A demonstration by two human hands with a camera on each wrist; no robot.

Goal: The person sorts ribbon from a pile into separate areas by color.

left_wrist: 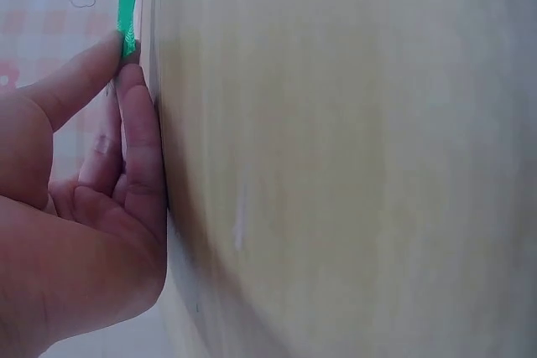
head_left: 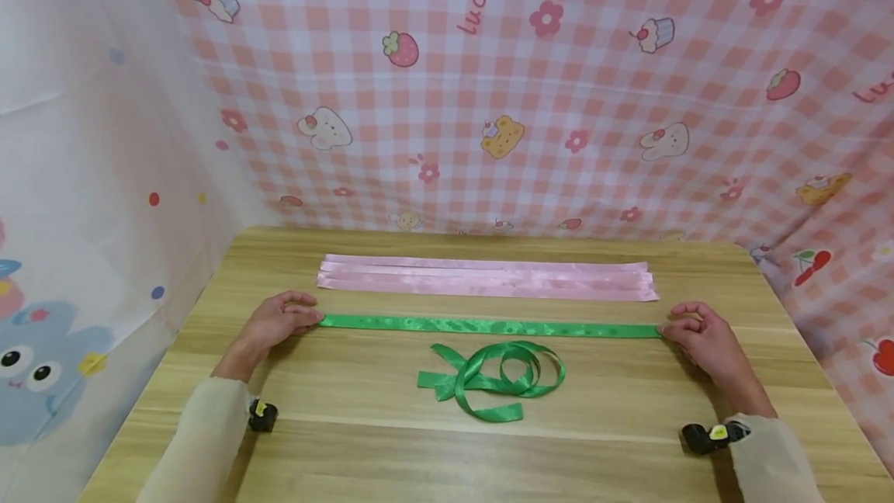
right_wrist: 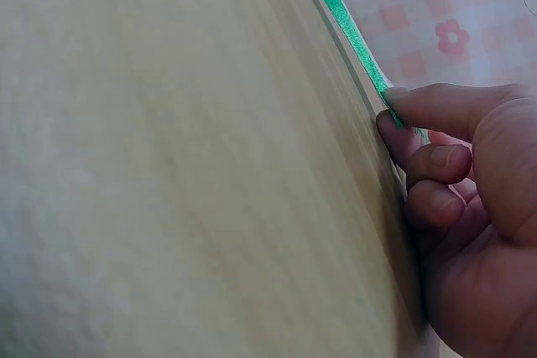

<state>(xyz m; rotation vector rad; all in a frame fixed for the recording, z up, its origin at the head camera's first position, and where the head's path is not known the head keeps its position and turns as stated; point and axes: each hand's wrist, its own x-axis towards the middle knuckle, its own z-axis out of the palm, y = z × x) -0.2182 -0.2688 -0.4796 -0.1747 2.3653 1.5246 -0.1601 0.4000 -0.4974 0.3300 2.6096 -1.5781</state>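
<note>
Two bare hands, the left hand (head_left: 275,323) at the middle left of the head view and the right hand (head_left: 708,340) at the middle right, pinch opposite ends of a green ribbon (head_left: 489,327). It runs straight across the middle of the frame between them; whether it touches the wood along its length is hard to tell. In the left wrist view its end sits between thumb and fingertips at the upper left; in the right wrist view thumb and finger grip it right of centre, with other fingers curled below.

Just below the straight ribbon, at lower centre, lies a loose green pile (head_left: 492,384) of loops and cut ends. Above it, several pink ribbons (head_left: 489,278) lie side by side. All are over a wooden table (head_left: 391,456).

Pale sleeves (head_left: 206,433) enter from the lower corners, with a small black device (head_left: 262,415) beside each cuff. Pink checked cloth (head_left: 447,91) fills the top, and white cloth (head_left: 91,123) hangs at the left.
</note>
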